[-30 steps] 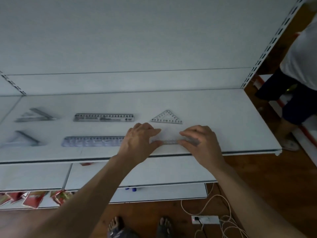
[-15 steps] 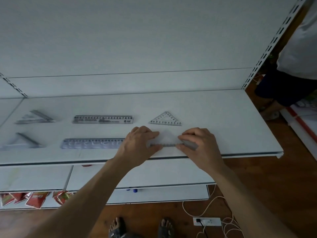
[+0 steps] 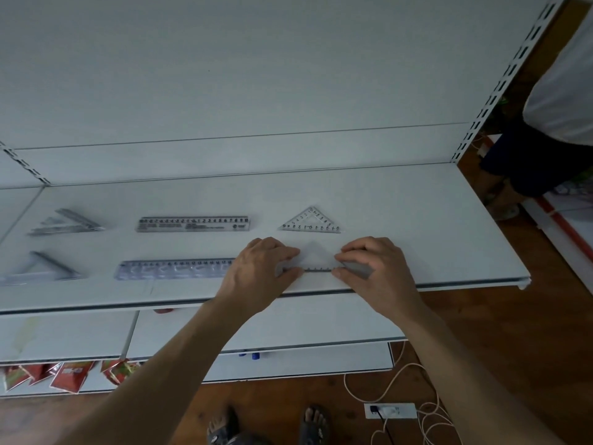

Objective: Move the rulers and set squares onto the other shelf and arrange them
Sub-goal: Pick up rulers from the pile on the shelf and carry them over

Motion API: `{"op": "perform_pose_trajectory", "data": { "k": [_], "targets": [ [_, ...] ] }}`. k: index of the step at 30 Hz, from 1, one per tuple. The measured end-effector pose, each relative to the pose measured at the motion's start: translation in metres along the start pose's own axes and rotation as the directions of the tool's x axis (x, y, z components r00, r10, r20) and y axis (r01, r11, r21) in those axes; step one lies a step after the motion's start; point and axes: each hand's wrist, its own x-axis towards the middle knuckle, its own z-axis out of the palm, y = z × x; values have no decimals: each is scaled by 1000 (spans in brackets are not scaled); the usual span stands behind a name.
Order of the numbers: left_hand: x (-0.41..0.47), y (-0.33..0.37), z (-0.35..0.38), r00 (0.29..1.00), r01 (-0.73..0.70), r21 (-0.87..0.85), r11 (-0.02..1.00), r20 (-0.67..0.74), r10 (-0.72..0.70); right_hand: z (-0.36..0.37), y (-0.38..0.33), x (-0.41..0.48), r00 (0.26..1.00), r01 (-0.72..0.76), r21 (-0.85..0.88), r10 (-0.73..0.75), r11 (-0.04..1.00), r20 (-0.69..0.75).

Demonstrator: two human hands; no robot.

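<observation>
Head view looks down on a clear set square [image 3: 316,261] lying flat near the front edge of a white shelf [image 3: 433,226], its long edge toward the person, caught between both hands. The left hand [image 3: 263,271] has its fingers [image 3: 288,252] curled, with fingertips and thumb closed on the left corner. The right hand [image 3: 375,268] mirrors it, its fingers [image 3: 349,250] bent and the thumb pinching the right corner. Only a short run of the marked edge shows in the gap between the two thumbs. Just beyond the fingertips, apart from them, lies a second set square [image 3: 309,221], point away from the person. Left of the left hand's knuckles, almost touching them, a front ruler [image 3: 175,269] lies lengthwise. Farther back, a back ruler [image 3: 194,223] lies parallel to it. Well off to the left of both hands are two blurred set squares [image 3: 67,221], one behind the other. That makes four set squares and two rulers on this shelf. Below the wrists, lower shelves [image 3: 288,319] step out toward the person. Red packets [image 3: 64,374] lie under the left forearm's side. On the wooden floor beneath the right forearm a power strip [image 3: 390,410] sits with a pale cable [image 3: 426,412] looped beside it, and two feet [image 3: 316,422] in sandals show at the bottom edge. Another person [image 3: 558,91] stands far right of the right hand.
</observation>
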Motion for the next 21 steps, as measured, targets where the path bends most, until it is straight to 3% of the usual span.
{"op": "perform_pose_trajectory", "data": {
  "k": [11,17,21],
  "targets": [
    [-6,6,-6,999,30,-5,1000,31,-29,-8,-8,0,998,-48,25,47,999,40],
    [-22,3,-30,998,46,-25,999,-29,-47,-15,-22,1,986,-166,118,161,979,52],
    [-45,-15,-57,996,67,-29,997,-60,-69,-6,-52,12,992,-124,70,125,990,-2]
  ]
}}
